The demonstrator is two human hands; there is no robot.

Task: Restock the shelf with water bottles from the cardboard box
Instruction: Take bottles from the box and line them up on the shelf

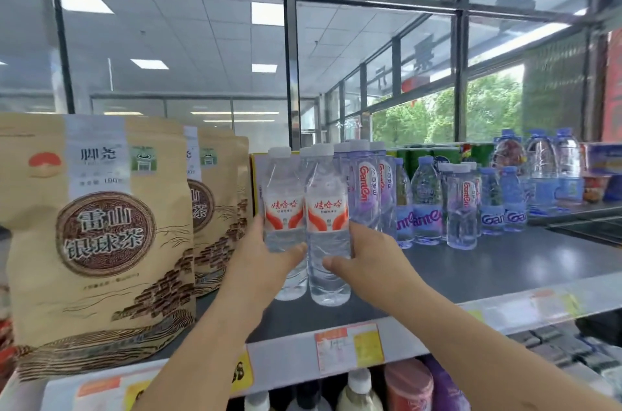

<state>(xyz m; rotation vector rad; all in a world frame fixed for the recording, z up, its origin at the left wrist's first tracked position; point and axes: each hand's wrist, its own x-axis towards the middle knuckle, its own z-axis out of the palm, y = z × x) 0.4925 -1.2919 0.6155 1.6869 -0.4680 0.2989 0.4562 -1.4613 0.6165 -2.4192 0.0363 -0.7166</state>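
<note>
Gripping a water bottle [282, 205] in the left hand [266, 262], thumb across the front, fingers curled round the far side. Gripping a second water bottle [327, 208] the same way in the right hand [367, 262]. Both hands clenched on the lower halves, just under the red-and-white labels. Both bottles upright, side by side and touching, white caps up. Placed low over the grey shelf [505, 262] near its front edge, bases at the surface or just above it; cannot tell which. More white caps just behind them. Flanked on the left by tall tan tea pouches [101, 232] standing in a row. On the right, just beside, purple-labelled bottles [365, 188], then blue-capped bottles [426, 195] further along, and large jugs [542, 158] at the far end. Price tags [348, 348] along the shelf lip. Below, tops of other drinks [358, 390].
</note>
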